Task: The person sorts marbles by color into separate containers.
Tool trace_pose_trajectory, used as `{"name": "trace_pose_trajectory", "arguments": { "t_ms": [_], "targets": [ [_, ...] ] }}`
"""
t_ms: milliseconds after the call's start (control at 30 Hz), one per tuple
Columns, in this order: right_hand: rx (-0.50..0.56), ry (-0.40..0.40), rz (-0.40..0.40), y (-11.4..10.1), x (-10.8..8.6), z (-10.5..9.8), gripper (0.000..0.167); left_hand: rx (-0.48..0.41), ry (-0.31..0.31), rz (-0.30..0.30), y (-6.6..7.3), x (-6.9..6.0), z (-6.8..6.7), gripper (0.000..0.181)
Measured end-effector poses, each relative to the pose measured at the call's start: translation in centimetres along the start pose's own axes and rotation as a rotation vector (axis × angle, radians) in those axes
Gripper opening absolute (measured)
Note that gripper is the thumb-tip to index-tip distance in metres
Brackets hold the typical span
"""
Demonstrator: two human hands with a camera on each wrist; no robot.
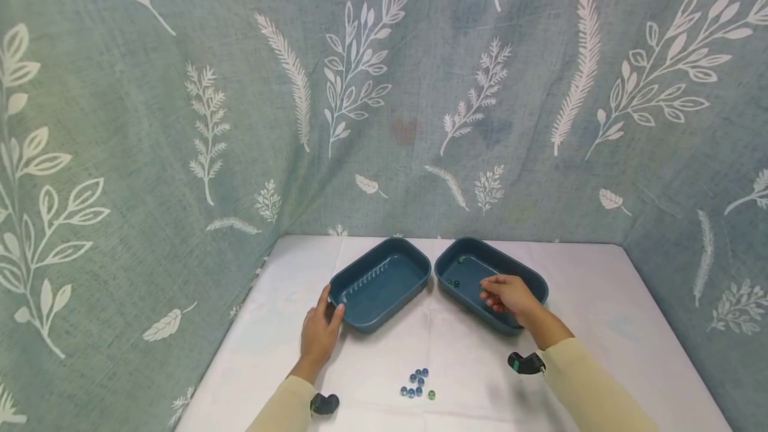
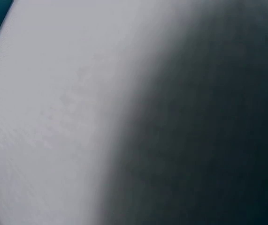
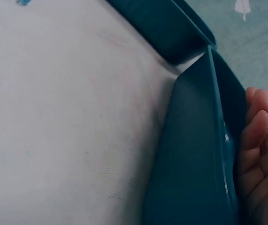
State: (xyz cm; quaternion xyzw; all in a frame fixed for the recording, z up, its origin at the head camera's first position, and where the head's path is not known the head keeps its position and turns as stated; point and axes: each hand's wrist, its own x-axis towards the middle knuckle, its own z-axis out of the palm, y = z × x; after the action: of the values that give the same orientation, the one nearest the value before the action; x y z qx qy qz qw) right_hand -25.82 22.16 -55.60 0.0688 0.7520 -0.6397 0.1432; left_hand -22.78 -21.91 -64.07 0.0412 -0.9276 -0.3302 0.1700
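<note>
Two dark blue plastic trays stand angled towards each other on the white table. At the left tray (image 1: 366, 324), my left hand (image 1: 320, 335) rests its thumb and fingers on the near-left end of the rim. My right hand (image 1: 510, 295) is over the right tray (image 1: 480, 312), its fingers bent and the fingertips close together. Whether a marble sits between them is hidden. A few dark green marbles (image 1: 457, 284) lie inside the right tray. In the right wrist view the bent fingers (image 3: 256, 129) show just beyond the tray's wall (image 3: 190, 154).
On the cloth between my forearms lie several blue marbles (image 1: 421, 382) and one green marble (image 1: 432, 395). Leaf-patterned grey-green fabric (image 1: 384, 85) hangs behind the table and along both sides. The left wrist view is mostly blurred cloth and a dark shape.
</note>
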Motion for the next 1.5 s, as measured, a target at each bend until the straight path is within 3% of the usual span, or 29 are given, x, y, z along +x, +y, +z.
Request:
{"name": "trace_pose_trajectory", "arguments": {
  "t_ms": [467,833,1233,1500],
  "targets": [
    [0.067,0.011,0.063,1.4,2.2,0.0,0.028,0.005,-0.011,-0.016,-0.1,0.0,0.4,0.063],
    [0.014,0.026,0.086,1.9,3.6,0.7,0.026,0.023,0.005,-0.001,-0.2,0.2,0.2,0.063],
    [0.078,0.053,0.128,2.0,4.1,0.7,0.014,0.006,0.020,0.000,-0.2,0.1,0.3,0.061],
    [0.106,0.062,0.152,2.1,4.5,0.7,0.015,0.001,0.010,-0.007,-0.6,0.2,0.6,0.063]
  ]
}}
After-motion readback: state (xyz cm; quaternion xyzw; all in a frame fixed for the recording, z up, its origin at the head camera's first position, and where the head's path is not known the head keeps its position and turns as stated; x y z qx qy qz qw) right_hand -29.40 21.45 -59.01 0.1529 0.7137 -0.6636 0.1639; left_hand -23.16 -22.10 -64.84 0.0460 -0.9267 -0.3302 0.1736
